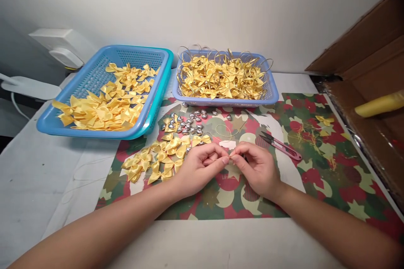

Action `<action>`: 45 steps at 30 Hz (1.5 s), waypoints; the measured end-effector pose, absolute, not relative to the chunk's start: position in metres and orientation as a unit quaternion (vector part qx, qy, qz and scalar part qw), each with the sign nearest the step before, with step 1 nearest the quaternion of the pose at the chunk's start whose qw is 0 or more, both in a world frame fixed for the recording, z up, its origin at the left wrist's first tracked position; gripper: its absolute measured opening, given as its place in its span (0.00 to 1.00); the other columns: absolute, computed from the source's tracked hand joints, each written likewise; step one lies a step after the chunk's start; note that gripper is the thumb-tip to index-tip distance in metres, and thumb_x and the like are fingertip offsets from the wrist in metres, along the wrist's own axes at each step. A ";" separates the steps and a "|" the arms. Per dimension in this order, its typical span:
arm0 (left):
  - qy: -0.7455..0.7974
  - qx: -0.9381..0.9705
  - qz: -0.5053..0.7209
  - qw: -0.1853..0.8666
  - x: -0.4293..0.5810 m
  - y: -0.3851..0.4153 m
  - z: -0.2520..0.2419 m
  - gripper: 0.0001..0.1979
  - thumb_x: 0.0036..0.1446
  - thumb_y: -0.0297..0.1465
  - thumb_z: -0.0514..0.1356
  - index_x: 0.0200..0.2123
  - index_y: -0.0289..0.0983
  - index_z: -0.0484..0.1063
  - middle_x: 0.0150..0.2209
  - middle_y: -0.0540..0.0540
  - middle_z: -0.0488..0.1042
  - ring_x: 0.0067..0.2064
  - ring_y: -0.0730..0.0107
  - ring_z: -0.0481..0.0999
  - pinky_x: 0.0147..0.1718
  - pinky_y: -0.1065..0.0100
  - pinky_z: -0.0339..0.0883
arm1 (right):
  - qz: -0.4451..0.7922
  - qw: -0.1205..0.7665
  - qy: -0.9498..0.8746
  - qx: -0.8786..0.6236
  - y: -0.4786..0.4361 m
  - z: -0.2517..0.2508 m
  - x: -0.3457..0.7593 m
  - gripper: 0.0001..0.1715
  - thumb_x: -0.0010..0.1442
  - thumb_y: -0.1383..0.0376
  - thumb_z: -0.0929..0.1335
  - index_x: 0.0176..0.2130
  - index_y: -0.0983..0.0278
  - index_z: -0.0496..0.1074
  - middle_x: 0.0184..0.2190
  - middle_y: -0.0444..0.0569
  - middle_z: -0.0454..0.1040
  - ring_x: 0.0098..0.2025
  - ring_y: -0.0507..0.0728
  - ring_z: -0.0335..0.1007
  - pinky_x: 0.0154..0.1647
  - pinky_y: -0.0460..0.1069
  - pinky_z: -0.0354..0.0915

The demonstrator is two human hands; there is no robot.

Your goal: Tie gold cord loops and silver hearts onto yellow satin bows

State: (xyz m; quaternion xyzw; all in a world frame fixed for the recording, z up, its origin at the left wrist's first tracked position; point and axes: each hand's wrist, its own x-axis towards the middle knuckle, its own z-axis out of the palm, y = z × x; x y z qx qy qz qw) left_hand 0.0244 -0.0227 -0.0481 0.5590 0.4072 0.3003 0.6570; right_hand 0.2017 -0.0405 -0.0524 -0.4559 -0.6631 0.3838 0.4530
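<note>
Gold thread (pixel 230 158), thin: spanning the small gap between left grip (pixel 200 167) and right grip (pixel 259 170); each pinched closed upon it.

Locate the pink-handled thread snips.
In the head view, the pink-handled thread snips lie right of centre on the patterned sheet, just beyond the right hand, with loose thread scraps farther right.

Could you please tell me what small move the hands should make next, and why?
Perhaps the left hand and right hand should ease slightly apart to draw the thin thread snug: their fingertips pinch it, almost touching, and a slack loop of thread lies just beyond them on the patterned sheet.
</note>
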 end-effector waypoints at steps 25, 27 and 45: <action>0.351 0.862 0.021 0.365 0.012 -0.046 0.006 0.11 0.57 0.36 0.61 0.41 0.39 0.77 0.38 0.42 0.75 0.41 0.56 0.74 0.39 0.61 0.67 | 0.455 0.469 -0.575 -0.492 -0.042 -0.062 0.204 0.07 0.65 0.62 0.66 0.36 0.61 0.72 0.28 0.43 0.71 0.26 0.49 0.65 0.27 0.44 0.65; 0.346 0.862 0.031 0.370 0.000 -0.040 0.019 0.12 0.58 0.37 0.61 0.44 0.41 0.76 0.41 0.43 0.76 0.42 0.59 0.75 0.40 0.64 0.68 | 0.461 0.465 -0.571 -0.495 -0.042 -0.062 0.204 0.07 0.65 0.62 0.66 0.36 0.60 0.73 0.28 0.42 0.71 0.27 0.49 0.66 0.28 0.43 0.65; 0.608 0.791 -0.064 0.024 -0.027 0.025 -0.008 0.07 0.63 0.28 0.56 0.35 0.33 0.72 0.37 0.43 0.72 0.32 0.63 0.75 0.28 0.66 0.63 | 0.484 0.449 -0.557 -0.505 -0.041 -0.063 0.205 0.09 0.64 0.60 0.67 0.34 0.61 0.73 0.26 0.42 0.71 0.27 0.48 0.66 0.28 0.43 0.64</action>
